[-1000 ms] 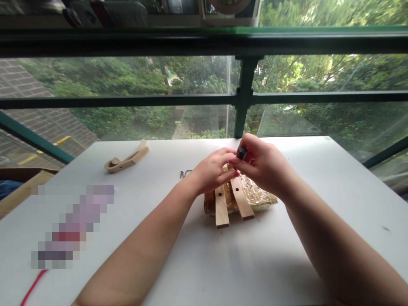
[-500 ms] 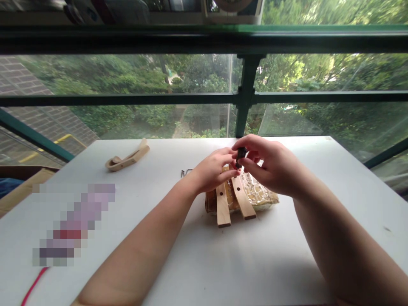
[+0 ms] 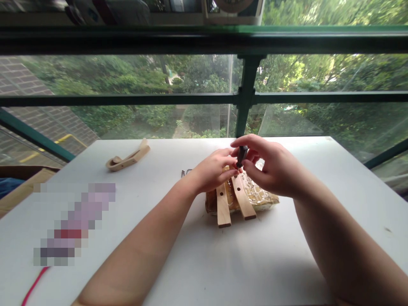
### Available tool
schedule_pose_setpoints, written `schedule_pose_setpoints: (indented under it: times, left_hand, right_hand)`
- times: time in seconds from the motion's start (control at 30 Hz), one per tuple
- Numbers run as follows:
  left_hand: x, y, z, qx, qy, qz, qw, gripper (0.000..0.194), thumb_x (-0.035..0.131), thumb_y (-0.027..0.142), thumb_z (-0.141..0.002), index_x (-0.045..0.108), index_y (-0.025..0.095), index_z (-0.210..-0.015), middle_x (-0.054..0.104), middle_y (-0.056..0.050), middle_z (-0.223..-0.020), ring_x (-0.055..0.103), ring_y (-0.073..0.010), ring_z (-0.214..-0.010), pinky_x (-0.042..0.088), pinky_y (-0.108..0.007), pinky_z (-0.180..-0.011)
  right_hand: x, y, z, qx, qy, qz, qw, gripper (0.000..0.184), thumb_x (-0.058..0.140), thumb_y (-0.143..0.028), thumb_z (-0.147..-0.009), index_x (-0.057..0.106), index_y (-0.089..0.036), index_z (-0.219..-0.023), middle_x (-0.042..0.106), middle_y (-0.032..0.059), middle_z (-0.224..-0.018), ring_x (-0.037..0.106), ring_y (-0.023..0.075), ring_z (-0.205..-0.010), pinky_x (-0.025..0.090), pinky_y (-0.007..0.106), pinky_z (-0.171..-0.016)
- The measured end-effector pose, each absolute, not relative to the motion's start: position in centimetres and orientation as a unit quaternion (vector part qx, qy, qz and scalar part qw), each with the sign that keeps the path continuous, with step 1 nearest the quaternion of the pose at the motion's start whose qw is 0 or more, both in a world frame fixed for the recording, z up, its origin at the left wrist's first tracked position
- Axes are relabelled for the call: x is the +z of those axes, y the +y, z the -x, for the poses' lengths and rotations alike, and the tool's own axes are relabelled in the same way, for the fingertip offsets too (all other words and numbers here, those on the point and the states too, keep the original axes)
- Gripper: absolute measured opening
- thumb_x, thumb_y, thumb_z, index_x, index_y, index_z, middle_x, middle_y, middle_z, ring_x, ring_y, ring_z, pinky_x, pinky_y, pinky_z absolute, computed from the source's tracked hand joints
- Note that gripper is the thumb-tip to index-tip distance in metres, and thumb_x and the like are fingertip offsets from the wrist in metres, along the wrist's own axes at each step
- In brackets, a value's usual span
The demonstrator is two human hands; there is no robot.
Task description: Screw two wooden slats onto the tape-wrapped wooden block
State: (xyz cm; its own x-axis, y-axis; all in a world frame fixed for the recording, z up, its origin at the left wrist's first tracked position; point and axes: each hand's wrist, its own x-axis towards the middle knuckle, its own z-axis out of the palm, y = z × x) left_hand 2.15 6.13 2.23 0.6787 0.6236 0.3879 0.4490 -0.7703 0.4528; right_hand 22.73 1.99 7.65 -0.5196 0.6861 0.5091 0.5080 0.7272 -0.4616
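In my right hand (image 3: 270, 165) a short black screwdriver (image 3: 242, 155) stands nearly upright, pinched between thumb and fingers. Its lower end meets the upper part of two light wooden pieces, which have dark holes in their faces. My left hand (image 3: 215, 168) curls over the far ends of these pieces, its fingertips close to the screwdriver's lower end. The left wooden piece (image 3: 223, 210) and the right wooden piece (image 3: 245, 204) lie across a tape-wrapped brown package (image 3: 266, 197), with their near ends jutting past it. My fingers hide the far ends.
A curved wooden piece (image 3: 127, 159) lies at the back left of the white table (image 3: 178, 263). Small metal parts (image 3: 185, 172), perhaps screws, are beside my left wrist. At left are a blurred-out item (image 3: 76, 225) with a red cord (image 3: 33, 285) and a cardboard box (image 3: 28, 189).
The screwdriver has turned and tilted slightly in my right fingers, with more of its handle showing. My left hand and the wooden pieces have stayed in place.
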Motion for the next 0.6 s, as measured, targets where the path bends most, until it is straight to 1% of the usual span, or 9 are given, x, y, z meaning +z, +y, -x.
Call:
schedule_pose_setpoints:
  times: [0.1, 0.17, 0.33, 0.47, 0.6]
  left_hand:
    - [2.35, 6.08, -2.15, 0.262, 0.303, -0.904, 0.152, 0.018, 0.058, 0.025, -0.096, 0.074, 0.020, -0.102, 0.063, -0.009, -0.132, 0.055, -0.0261, -0.126, 0.046, -0.044, -0.111]
    - [2.38, 6.03, -2.15, 0.263, 0.305, -0.903, 0.147, 0.018, 0.058, 0.026, -0.096, 0.074, 0.021, -0.099, 0.063, -0.008, -0.131, 0.056, -0.0260, -0.125, 0.046, -0.044, -0.111]
    - [2.25, 6.03, -2.14, 0.261, 0.310, -0.902, 0.148, 0.020, 0.056, 0.026, -0.097, 0.075, 0.022, -0.100, 0.062, -0.008, -0.134, 0.055, -0.0259, -0.126, 0.046, -0.044, -0.111]
    - [2.05, 6.15, -2.11, 0.261, 0.295, -0.908, 0.144, 0.023, 0.052, 0.027, -0.099, 0.075, 0.021, -0.100, 0.063, -0.008, -0.132, 0.056, -0.0244, -0.123, 0.047, -0.041, -0.109]
    - [1.93, 6.18, -2.07, 0.262, 0.290, -0.910, 0.141, 0.023, 0.051, 0.025, -0.100, 0.074, 0.021, -0.102, 0.063, -0.007, -0.132, 0.055, -0.0243, -0.125, 0.045, -0.040, -0.109]
  right_hand:
    - [7.91, 1.99, -23.09, 0.126, -0.864, 0.346, 0.344, 0.035, 0.054, -0.008, -0.086, 0.064, -0.020, -0.118, 0.074, 0.0033, -0.096, 0.068, 0.0143, -0.076, 0.051, 0.025, -0.069]
    - [8.00, 2.02, -23.23, 0.133, -0.858, 0.359, 0.342, 0.033, 0.055, -0.009, -0.087, 0.064, -0.021, -0.116, 0.074, 0.0028, -0.093, 0.068, 0.0144, -0.075, 0.052, 0.027, -0.071]
    - [7.99, 2.09, -23.24, 0.125, -0.840, 0.389, 0.358, 0.024, 0.062, -0.013, -0.084, 0.064, -0.021, -0.107, 0.071, -0.0004, -0.082, 0.065, 0.0126, -0.066, 0.050, 0.024, -0.063]
    - [7.80, 2.18, -22.99, 0.124, -0.822, 0.407, 0.378, 0.016, 0.068, -0.017, -0.082, 0.059, -0.021, -0.095, 0.068, -0.0019, -0.077, 0.062, 0.0115, -0.062, 0.045, 0.023, -0.057]
    - [7.62, 2.10, -22.73, 0.108, -0.819, 0.415, 0.381, 0.020, 0.070, -0.019, -0.081, 0.051, -0.022, -0.086, 0.064, -0.0028, -0.071, 0.058, 0.0113, -0.059, 0.042, 0.024, -0.056]
